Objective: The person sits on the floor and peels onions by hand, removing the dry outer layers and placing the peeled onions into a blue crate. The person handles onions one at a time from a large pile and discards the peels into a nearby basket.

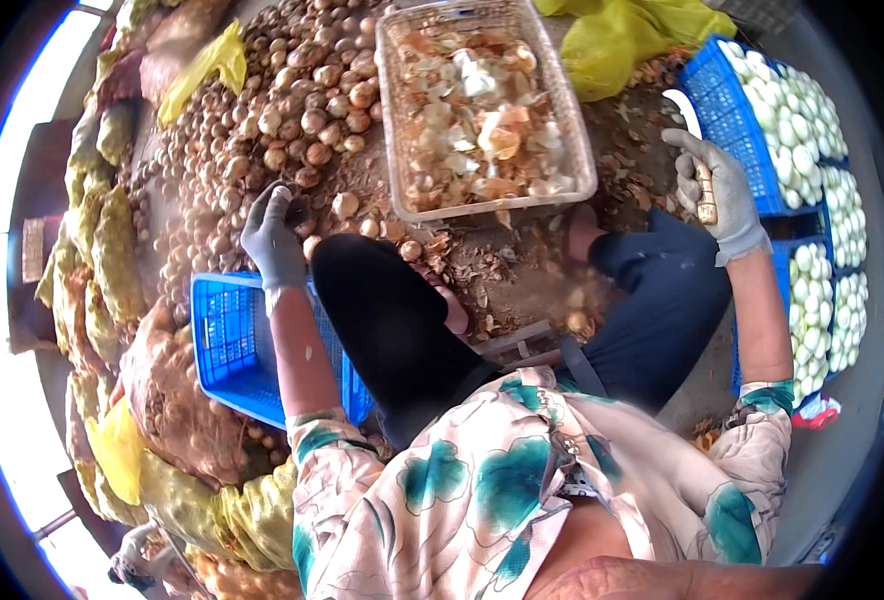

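Note:
My right hand (716,187), in a grey work glove, grips the wooden handle of a knife (704,193); its curved pale blade points up past the fingers. My left hand (273,236), gloved too, is by the edge of a heap of unpeeled onions (314,120); its fingers reach up, and whether they hold anything cannot be told. Between the hands lies a pale plastic crate (586,176) filled with dry onion skins (479,135). Beneath my left forearm is a blue plastic crate (221,281), its inside mostly bare where it shows.
Blue crates (727,127) of peeled onions (794,127) stand at the right. Mesh sacks (116,247) line the left, with a large sack (179,397) beside the blue crate. A yellow-green bag (607,52) lies at the top. Loose skins (479,262) litter the floor.

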`<action>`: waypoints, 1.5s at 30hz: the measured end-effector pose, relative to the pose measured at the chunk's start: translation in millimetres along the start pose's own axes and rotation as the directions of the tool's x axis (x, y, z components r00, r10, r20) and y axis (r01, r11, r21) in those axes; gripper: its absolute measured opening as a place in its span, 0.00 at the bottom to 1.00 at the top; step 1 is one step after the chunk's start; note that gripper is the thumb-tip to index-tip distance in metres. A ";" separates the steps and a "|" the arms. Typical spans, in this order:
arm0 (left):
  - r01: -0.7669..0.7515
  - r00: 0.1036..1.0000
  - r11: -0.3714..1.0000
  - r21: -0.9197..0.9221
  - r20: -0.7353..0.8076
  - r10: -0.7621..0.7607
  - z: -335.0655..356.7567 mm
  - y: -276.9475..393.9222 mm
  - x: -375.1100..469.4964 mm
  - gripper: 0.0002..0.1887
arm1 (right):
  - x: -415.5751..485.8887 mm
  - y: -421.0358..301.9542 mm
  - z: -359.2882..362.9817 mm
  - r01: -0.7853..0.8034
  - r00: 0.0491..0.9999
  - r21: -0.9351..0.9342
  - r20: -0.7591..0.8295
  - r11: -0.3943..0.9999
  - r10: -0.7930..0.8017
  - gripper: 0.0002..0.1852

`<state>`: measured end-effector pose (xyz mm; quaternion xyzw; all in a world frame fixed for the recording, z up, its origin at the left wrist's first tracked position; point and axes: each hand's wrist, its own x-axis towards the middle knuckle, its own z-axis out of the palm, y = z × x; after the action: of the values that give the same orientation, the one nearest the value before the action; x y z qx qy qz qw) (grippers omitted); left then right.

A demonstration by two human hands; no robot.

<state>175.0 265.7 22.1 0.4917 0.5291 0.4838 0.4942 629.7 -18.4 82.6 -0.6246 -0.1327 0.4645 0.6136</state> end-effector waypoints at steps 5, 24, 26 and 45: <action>0.251 0.964 0.967 0.043 -0.105 -0.246 -50.1 -128.7 100.4 0.11 | 10.0 23.7 104.8 -0.017 0.966 0.020 0.260 1.000 0.011 0.20; -0.323 0.907 -0.016 0.946 0.304 -0.292 -9.3 -332.6 175.8 0.32 | 55.3 75.0 154.5 -0.400 0.913 -0.188 0.008 0.897 0.408 0.20; -0.078 0.968 0.335 0.939 0.152 -0.201 -14.1 -311.1 169.1 0.27 | 49.6 78.0 150.9 -0.372 0.920 -0.210 0.047 0.904 0.390 0.20; 0.568 0.615 0.690 -0.448 0.788 0.006 121.7 -13.7 -78.5 0.26 | 3.6 112.1 207.9 0.011 0.977 0.087 0.212 0.996 -0.029 0.17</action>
<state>298.1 189.8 6.9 0.3364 0.1488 0.3043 0.8787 431.8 94.3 19.7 -0.5432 -0.1841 0.5277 0.6265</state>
